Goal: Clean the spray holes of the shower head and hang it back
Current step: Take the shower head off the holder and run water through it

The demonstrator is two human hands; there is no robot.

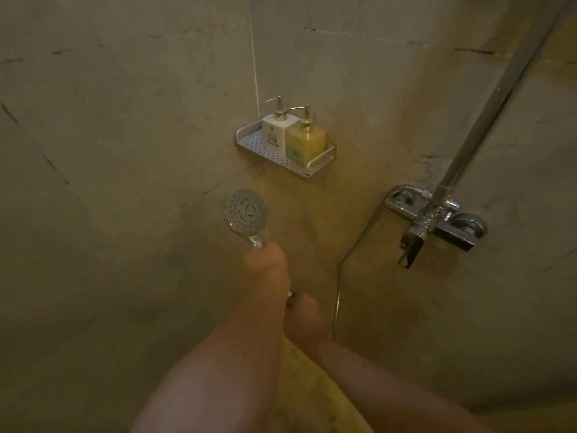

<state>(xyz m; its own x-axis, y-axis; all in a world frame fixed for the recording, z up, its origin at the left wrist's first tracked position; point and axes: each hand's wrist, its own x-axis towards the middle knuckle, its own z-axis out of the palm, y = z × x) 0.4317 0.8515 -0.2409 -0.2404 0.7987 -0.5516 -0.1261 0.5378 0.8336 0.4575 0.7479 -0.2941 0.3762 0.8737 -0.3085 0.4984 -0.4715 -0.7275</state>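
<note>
The round chrome shower head (246,211) is held out in front of the wall, its perforated face turned towards me. My left hand (269,266) is shut around the upper part of its handle, just below the head. My right hand (304,320) is closed on the lower end of the handle, where the metal hose (338,289) comes off. The hose loops up to the chrome mixer tap (432,221) on the right wall. Most of the handle is hidden by my hands.
A perforated metal shelf (274,156) in the wall corner carries a white pump bottle (278,128) and a yellow pump bottle (306,142). A chrome riser pipe (496,98) runs up from the tap to the top right. Tiled walls surround everything.
</note>
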